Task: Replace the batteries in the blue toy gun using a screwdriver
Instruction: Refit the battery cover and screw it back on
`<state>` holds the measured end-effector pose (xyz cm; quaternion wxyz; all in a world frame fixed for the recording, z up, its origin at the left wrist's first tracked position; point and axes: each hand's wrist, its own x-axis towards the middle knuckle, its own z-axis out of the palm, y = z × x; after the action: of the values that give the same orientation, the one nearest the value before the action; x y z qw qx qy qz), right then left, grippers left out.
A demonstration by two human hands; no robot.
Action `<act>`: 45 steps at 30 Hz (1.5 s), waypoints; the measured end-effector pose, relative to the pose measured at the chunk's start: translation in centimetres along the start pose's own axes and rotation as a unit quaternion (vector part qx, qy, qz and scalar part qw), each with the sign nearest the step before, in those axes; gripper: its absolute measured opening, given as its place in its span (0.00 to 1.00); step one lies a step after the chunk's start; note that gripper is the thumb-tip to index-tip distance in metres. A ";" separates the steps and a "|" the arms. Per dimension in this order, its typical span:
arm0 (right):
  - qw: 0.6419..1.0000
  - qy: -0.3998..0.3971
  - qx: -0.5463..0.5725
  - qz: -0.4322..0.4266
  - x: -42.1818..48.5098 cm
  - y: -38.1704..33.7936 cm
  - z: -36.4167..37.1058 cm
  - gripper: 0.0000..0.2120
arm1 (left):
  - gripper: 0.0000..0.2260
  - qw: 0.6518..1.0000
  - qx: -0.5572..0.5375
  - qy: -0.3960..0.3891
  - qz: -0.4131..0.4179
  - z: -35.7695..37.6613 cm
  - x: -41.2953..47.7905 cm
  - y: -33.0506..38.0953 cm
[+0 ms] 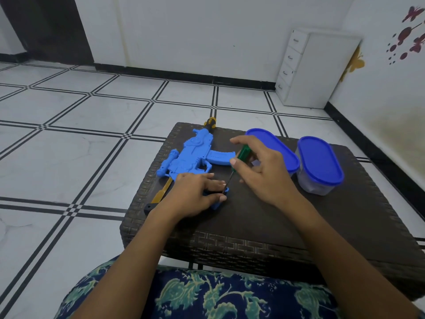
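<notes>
– Right grip (264,171)?
– Fingers pinch the green handle of the screwdriver (243,155), with its tip down on the blue toy gun (190,155), at the handle.
– Left grip (195,194)?
– Curled round that same handle.
– The gun itself?
– Bright blue plastic with a scope and a curved magazine, lying flat on the dark woven tabletop (264,217).
</notes>
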<state>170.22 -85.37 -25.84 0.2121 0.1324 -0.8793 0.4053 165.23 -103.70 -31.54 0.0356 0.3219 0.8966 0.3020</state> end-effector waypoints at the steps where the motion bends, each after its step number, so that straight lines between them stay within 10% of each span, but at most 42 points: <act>1: 1.000 -0.003 0.005 0.000 0.0 -0.1 0.0 0.16 | 0.17 1.000 0.000 -0.001 0.000 0.0 0.0 0.0; 45: 1.000 -0.011 -0.006 0.013 0.2 0.2 -0.9 0.10 | 0.16 1.000 -0.006 0.000 -0.002 0.0 0.2 -0.2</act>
<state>170.20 -84.59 -25.36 0.1979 0.1240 -0.8858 0.4011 165.02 -103.71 -31.65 0.0378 0.3197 0.8954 0.3077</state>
